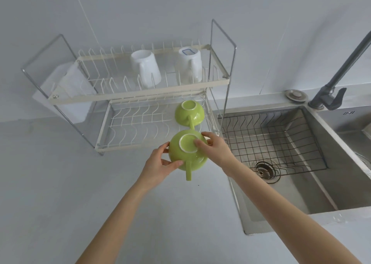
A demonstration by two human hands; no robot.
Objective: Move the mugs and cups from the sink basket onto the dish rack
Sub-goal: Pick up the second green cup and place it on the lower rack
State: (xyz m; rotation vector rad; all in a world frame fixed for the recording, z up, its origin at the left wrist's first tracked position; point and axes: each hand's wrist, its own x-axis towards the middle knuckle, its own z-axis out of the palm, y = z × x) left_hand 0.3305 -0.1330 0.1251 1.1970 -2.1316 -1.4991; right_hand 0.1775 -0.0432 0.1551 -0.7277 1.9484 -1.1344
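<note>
I hold a green cup (184, 157) upside down in front of the dish rack (152, 92), its handle pointing toward me. My left hand (158, 163) grips its left side and my right hand (215, 149) its right side and base. A second green cup (188, 113) sits upside down on the rack's lower tier at the right. Two white mugs, one (145, 69) and another (190, 65), stand upside down on the upper tier. The black wire sink basket (269, 141) lies in the sink with nothing visible in it.
A steel sink (301, 183) with a drain (265, 169) lies to the right, a dark faucet (333, 91) at its back. A white plastic holder (66, 91) hangs on the rack's left end. Grey counter (80, 183) lies below the rack.
</note>
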